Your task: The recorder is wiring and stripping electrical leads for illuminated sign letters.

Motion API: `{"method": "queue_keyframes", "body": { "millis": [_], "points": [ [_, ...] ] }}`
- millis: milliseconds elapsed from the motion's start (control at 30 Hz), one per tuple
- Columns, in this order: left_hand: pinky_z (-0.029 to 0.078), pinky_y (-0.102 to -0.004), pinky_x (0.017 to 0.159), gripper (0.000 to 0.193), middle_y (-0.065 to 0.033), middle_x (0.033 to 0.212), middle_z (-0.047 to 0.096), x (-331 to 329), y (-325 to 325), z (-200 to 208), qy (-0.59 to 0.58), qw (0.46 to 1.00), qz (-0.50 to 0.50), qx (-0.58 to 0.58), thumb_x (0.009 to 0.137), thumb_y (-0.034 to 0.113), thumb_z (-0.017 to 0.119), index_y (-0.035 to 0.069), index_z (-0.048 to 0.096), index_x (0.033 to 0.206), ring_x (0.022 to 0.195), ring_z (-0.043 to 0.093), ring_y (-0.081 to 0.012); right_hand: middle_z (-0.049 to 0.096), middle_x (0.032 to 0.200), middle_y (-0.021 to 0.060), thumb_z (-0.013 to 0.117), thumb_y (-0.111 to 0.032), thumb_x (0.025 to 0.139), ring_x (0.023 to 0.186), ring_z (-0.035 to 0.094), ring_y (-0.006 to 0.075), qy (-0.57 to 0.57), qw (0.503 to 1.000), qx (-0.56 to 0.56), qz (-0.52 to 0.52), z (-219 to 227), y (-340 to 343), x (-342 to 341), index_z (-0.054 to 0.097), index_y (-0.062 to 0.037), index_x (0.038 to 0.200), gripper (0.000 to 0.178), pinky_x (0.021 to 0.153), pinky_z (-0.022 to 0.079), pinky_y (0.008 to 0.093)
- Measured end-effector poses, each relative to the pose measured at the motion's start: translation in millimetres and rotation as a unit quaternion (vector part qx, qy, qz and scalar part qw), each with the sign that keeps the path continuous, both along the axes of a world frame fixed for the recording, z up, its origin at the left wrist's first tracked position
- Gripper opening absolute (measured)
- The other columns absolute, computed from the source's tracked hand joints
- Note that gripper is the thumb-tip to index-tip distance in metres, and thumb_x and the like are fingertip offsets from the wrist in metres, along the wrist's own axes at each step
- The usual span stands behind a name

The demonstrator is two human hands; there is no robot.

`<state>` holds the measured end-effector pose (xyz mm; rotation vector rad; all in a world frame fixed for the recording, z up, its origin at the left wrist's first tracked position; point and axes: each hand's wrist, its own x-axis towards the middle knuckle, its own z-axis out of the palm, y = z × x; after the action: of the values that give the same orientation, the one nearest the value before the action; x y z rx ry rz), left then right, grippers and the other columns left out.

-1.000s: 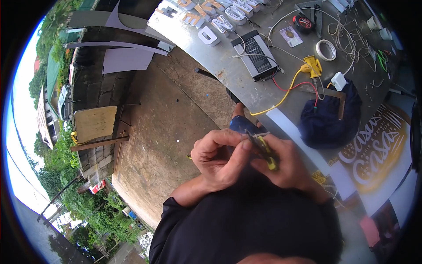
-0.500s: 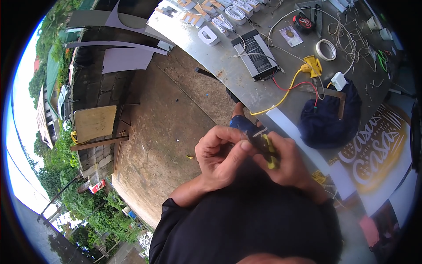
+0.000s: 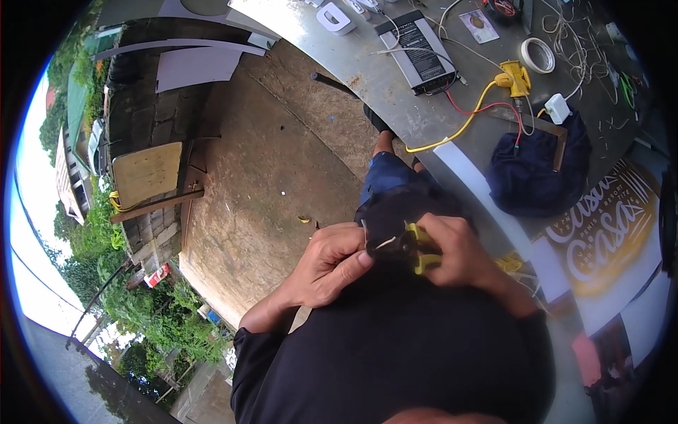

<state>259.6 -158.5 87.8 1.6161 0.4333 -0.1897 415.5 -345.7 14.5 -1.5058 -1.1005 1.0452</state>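
Note:
My left hand [image 3: 330,263] is closed in a pinch at the middle of the view, in front of my dark shirt. A short piece of thin pale wire [image 3: 385,244] runs from its fingertips toward the tool in the other hand. My right hand [image 3: 459,251] grips a pair of pliers with yellow handles [image 3: 426,265]. Their dark jaws point left, toward the wire, and blend into the dark shirt, so I cannot tell whether they touch it. The far end of the wire inside the left fingers is hidden.
A metal table [image 3: 487,92] at upper right bears a power supply [image 3: 417,53], a yellow socket [image 3: 514,79], a white adapter [image 3: 558,108], a tape roll [image 3: 537,55], dark cloth [image 3: 537,169] and tangled cable [image 3: 575,56]. Printed sign sheets [image 3: 607,226] lie right. Concrete floor [image 3: 261,169] spreads left.
My hands have drawn apart, the left one moving left and down, so the wire and the yellow handles show more plainly. The view has tilted, and the table has slid upward in it.

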Motion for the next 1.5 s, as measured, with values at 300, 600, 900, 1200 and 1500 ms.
{"method": "queue_keyframes", "body": {
  "millis": [300,600,900,1200,1500],
  "points": [
    [0.03,-0.0383,0.044,0.027,-0.0084,0.053,0.036,-17,-14,-18,-0.178,0.979,0.066,0.071,0.082,0.004,0.056,0.003,0.04,0.061,0.042,0.039,-0.0292,0.054,0.07,0.0087,0.076,-0.005,0.066,0.058,0.056,0.0217,0.114,0.992,0.025,0.036,-12,4,-12,0.055,-0.0007,0.092,0.033,0.054,0.043,0.0323],
    [0.032,-0.0374,0.044,0.029,-0.008,0.054,0.039,-21,-6,-16,-0.185,0.979,0.075,0.052,0.084,0.007,0.054,0.002,0.039,0.059,0.042,0.042,-0.0275,0.055,0.075,0.0059,0.077,-0.006,0.062,0.061,0.053,0.0138,0.148,0.989,0.004,0.016,-9,6,-18,0.056,0.0004,0.094,0.039,0.055,0.042,0.0289],
    [0.029,-0.0365,0.044,0.035,-0.0062,0.051,0.036,-26,-14,-20,-0.213,0.964,0.156,0.038,0.088,0.01,0.053,0.003,0.035,0.058,0.041,0.037,-0.0227,0.055,0.076,0.0052,0.077,-0.007,0.064,0.062,0.052,0.0113,0.155,0.988,-0.024,0.006,-2,9,-18,0.055,0.0003,0.094,0.038,0.055,0.041,0.0281],
    [0.022,-0.0328,0.046,0.046,-0.0007,0.054,0.032,-82,-6,-36,-0.033,0.932,0.352,0.08,0.095,0.025,0.051,0.007,0.03,0.059,0.048,0.031,-0.0118,0.053,0.067,0.0073,0.071,-0.004,0.074,0.058,0.053,0.0121,0.171,0.972,-0.068,-0.148,-5,-3,-4,0.049,-0.0014,0.085,0.025,0.054,0.043,0.0296],
    [0.042,-0.0244,0.062,0.06,-0.0119,0.09,0.069,2,36,-3,-0.117,0.952,0.214,0.184,0.071,0.018,0.092,0.011,0.033,0.078,0.065,0.048,-0.0086,0.064,0.077,0.0177,0.077,-0.009,0.068,0.074,0.067,0.04,-0.019,0.993,-0.102,-0.053,6,20,-6,0.049,-0.0017,0.085,0.034,0.063,0.051,0.0461]
  ]
}}
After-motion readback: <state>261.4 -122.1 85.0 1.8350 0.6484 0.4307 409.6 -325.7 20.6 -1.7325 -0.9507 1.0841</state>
